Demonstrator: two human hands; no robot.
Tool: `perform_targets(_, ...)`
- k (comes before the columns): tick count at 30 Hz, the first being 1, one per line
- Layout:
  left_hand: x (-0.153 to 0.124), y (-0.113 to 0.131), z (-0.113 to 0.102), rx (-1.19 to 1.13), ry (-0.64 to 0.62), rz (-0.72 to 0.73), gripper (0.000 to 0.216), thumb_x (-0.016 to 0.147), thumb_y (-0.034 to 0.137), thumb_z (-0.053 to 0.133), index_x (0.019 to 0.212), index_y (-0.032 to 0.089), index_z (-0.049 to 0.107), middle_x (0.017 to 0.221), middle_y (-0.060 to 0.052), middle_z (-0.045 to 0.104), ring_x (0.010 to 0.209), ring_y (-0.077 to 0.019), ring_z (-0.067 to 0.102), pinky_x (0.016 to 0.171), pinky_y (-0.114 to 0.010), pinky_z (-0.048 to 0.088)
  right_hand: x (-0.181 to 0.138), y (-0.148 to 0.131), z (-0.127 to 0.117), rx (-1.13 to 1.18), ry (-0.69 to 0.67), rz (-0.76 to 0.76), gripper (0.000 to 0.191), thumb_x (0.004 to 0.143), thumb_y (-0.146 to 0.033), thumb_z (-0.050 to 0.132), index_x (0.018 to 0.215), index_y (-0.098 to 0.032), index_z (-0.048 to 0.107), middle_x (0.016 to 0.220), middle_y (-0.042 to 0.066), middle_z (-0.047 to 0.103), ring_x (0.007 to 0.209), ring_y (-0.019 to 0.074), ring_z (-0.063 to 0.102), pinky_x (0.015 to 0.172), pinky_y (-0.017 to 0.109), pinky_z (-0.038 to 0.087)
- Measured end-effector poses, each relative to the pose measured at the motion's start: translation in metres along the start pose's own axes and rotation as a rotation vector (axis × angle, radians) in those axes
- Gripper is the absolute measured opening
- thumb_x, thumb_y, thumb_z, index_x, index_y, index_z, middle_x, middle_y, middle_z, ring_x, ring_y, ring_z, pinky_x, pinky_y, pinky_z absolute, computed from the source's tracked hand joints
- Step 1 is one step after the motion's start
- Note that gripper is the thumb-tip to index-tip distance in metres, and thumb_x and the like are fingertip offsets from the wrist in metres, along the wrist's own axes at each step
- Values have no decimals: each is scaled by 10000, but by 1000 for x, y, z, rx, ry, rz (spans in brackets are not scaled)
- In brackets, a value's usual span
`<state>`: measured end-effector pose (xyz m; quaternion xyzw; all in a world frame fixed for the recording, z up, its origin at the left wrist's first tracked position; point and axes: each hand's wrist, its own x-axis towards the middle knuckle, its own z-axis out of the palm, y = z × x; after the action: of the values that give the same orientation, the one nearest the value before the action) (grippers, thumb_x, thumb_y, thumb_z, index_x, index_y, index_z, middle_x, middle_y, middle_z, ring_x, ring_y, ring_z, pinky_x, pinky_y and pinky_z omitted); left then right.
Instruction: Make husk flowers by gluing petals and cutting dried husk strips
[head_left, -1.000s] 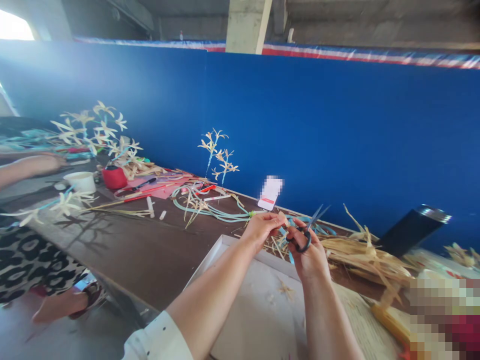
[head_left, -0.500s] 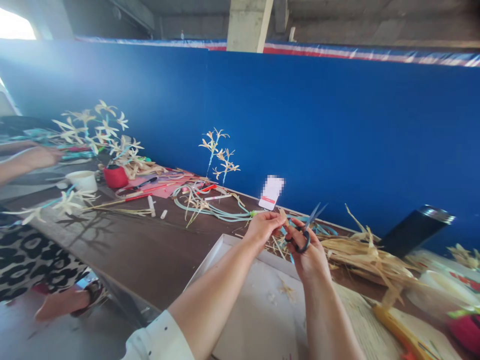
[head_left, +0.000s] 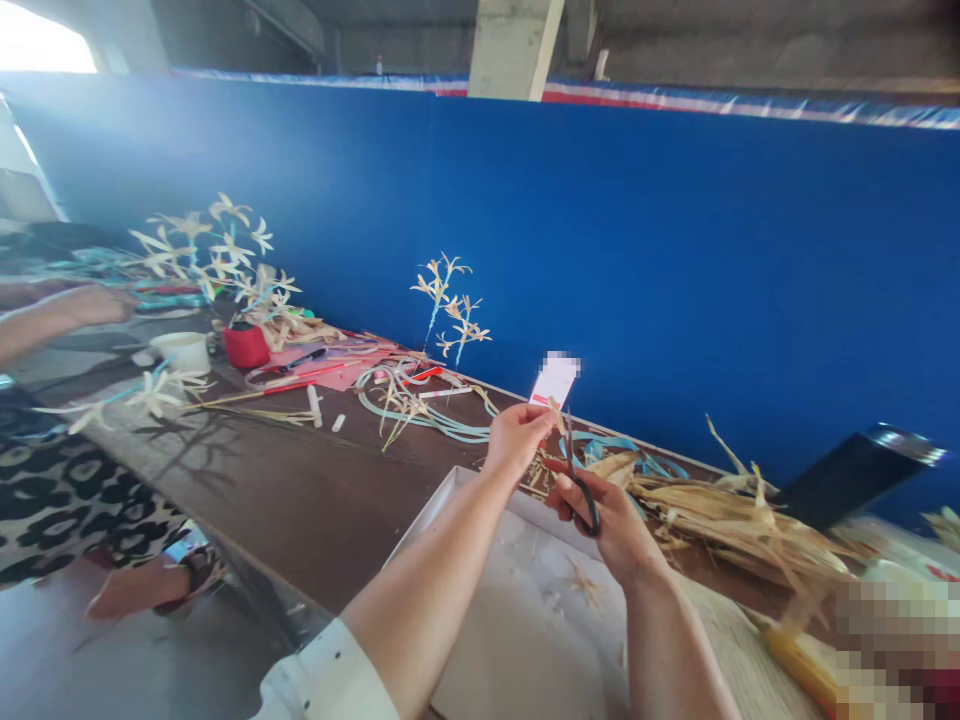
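blue partition panelling stands along the far edge of a brown table, with a concrete pillar rising behind it. from the head view, the left hand pinches a strip of dry husk between closed thumb and finger, above the tabletop and just past the white shallow box at the table's near edge. the right hand has its fingers curled around the black handles of the scissors, whose blades point up beside the strip; whether they touch it i cannot tell. pale blue ribbon and a heap of husks lie to the right of that hand, and a dark tumbler leans near the far edge. a white card or phone, partly blurred out, is propped at the far edge beyond the left hand. left of it are coiled pale blue cords, husk flowers on blue stems, a pink sheet, a red pot and a white cup. a co-worker's hand is blurred over the table's left end, its fingers unclear.
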<state>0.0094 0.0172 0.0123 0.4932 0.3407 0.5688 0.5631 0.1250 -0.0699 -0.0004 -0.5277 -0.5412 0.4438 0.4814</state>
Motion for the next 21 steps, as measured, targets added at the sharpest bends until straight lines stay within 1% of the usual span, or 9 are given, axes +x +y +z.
perform_targets(6,-2,6,1,14,-4,6,206,667,324,626,723,127,643,658,-24,618,513,-71,487,499,-190,394,-1,0,-1,-65,-3,-8,467,760,-425,602,1135,-148,582,672,30,609,581,111,479,497,228,321)
perform_targets(12,-5,13,1,50,-14,5,158,677,270,624,727,121,641,650,-25,619,515,-70,492,496,-184,397,-2,-3,-1,-72,10,9,477,747,-441,608,1122,-146,594,626,17,592,547,110,467,495,235,316)
perform_targets(21,-3,9,1,52,-38,10,166,672,266,622,748,120,644,699,-42,635,562,-85,522,515,-189,414,0,-1,-3,-86,30,8,493,734,-433,625,1114,-121,598,565,2,559,503,103,448,502,245,316)
